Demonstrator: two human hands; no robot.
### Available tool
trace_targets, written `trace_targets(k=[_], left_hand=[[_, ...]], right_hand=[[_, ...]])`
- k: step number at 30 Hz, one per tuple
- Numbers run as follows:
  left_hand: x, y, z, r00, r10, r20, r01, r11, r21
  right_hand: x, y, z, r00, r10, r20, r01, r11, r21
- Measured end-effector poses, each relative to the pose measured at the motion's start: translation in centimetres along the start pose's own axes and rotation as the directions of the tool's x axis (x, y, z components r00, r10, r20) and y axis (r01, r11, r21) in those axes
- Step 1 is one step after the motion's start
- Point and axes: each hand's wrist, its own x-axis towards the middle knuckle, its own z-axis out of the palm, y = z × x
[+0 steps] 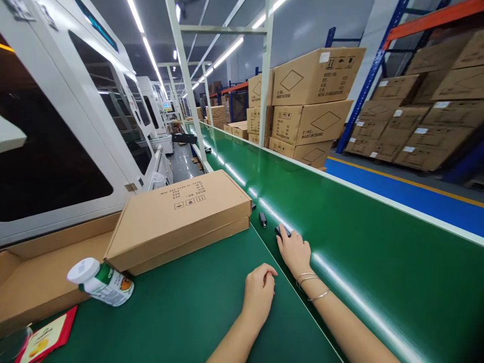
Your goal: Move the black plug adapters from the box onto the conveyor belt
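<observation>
On the green belt, my right hand has its fingers closed on a small black device, which they partly cover. Silver bangles circle that wrist. A second small black piece lies on the belt a little to the left and beyond my right hand. My left hand rests over the green table near its border with the belt, fingers curled inward; whether something is inside them is hidden. A closed cardboard box lies on the table beyond my left hand.
A white bottle lies tilted against an open cardboard tray at the left. A red and yellow packet is at the lower left. White machines stand at the left; stacked cartons rise behind the belt.
</observation>
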Motion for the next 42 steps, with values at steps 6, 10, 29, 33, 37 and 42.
trace_targets(k=[6, 10, 29, 33, 37, 42], left_hand=[[-0.2, 0.3, -0.4, 1.000, 0.018, 0.018, -0.017, 1.000, -0.007], [-0.4, 0.5, -0.7, 1.000, 0.017, 0.024, -0.017, 1.000, 0.013], [0.0, 0.0, -1.9, 0.998, -0.030, 0.047, 0.026, 0.996, 0.087], [-0.3, 0.0, -1.3, 0.999, -0.030, 0.046, 0.026, 0.997, 0.073], [-0.3, 0.1, -0.9, 0.999, -0.025, 0.039, 0.023, 0.999, 0.049], [-0.5, 0.7, -0.8, 0.999, -0.027, 0.022, 0.028, 0.999, -0.045]], right_hand=[[-0.8, -0.5, -0.1, 0.997, 0.079, -0.012, -0.079, 0.997, -0.006], [-1.2, -0.2, -0.4, 0.998, 0.068, 0.002, -0.068, 0.997, 0.027], [2.7, -4.3, -1.9, 0.993, -0.113, 0.022, 0.101, 0.947, 0.304], [1.9, -2.3, -1.1, 0.995, 0.052, 0.080, -0.073, 0.955, 0.288], [1.1, -1.2, -1.2, 0.978, 0.159, 0.138, -0.192, 0.941, 0.279], [0.7, -1.0, -3.1, 0.957, 0.154, 0.245, -0.233, 0.911, 0.339]])
